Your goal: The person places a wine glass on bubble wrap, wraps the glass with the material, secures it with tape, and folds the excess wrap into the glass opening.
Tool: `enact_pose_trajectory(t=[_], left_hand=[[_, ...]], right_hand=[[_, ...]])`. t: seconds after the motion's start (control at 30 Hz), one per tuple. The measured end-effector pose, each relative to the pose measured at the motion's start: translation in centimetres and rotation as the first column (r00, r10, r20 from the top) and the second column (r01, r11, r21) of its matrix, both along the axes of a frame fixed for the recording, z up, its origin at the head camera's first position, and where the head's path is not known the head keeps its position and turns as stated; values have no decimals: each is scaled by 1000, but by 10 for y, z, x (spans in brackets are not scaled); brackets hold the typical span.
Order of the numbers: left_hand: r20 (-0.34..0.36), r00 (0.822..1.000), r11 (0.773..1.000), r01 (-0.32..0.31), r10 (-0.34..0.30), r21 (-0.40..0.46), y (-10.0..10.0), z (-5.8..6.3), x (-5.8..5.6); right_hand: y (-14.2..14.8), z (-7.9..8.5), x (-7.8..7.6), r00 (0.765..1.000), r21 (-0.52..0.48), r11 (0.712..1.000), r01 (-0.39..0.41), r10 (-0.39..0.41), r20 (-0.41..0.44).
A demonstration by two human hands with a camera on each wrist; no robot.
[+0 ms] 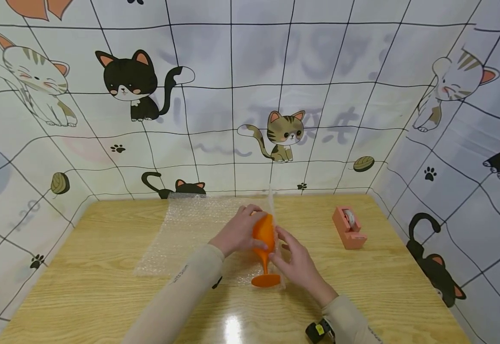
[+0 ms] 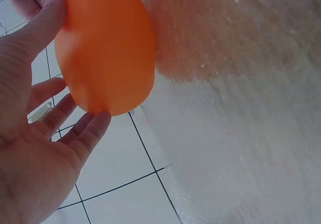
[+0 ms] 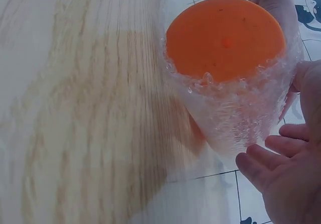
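Note:
An orange goblet (image 1: 265,234) stands upright near the right edge of a sheet of bubble wrap (image 1: 198,234), its round foot toward the front. My left hand (image 1: 246,230) holds the bowl from the left, thumb on the near side; in the left wrist view the fingertips (image 2: 103,121) bend under the rounded orange surface. At the goblet's right side, my right hand (image 1: 296,260) holds the raised edge of the wrap up against it, thumb and fingers spread around the film. From the right wrist, the orange foot (image 3: 225,40) shows above the crinkled wrap.
A pink tape dispenser (image 1: 349,228) with a clear roll sits on the wooden table (image 1: 361,296), right of the hands. Behind and along both sides hangs a white gridded cloth (image 1: 215,110) printed with cats. A small black and yellow device (image 1: 318,330) is at the right wrist.

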State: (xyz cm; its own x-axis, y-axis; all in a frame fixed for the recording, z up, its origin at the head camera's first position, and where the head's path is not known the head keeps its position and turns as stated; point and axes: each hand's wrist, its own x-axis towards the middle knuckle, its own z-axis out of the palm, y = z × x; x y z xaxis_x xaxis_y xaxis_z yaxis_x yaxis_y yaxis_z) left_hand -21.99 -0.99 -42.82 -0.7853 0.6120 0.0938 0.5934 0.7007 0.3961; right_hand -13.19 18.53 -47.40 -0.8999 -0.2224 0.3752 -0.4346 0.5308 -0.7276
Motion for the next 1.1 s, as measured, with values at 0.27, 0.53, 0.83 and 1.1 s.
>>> enact_pose_trajectory(t=[0.27,0.53,0.83,1.1], left_hand=[[10,1000,997,-16,15,74,-2,-5,-1],[48,999,991,0,-6,135,-3,-8,-5],[207,976,980,-97,60,174,-4,-9,-5],[193,979,983,-96,66,154,-6,-11,-4]], right_hand=[[2,-3,0,999,-33,999,-32,31,-32],[1,-3,0,998,-103,994,-47,51,43],[1,-3,1,995,-105,992,-72,79,62],[4,-1,-1,983,-115,989,-96,112,142]])
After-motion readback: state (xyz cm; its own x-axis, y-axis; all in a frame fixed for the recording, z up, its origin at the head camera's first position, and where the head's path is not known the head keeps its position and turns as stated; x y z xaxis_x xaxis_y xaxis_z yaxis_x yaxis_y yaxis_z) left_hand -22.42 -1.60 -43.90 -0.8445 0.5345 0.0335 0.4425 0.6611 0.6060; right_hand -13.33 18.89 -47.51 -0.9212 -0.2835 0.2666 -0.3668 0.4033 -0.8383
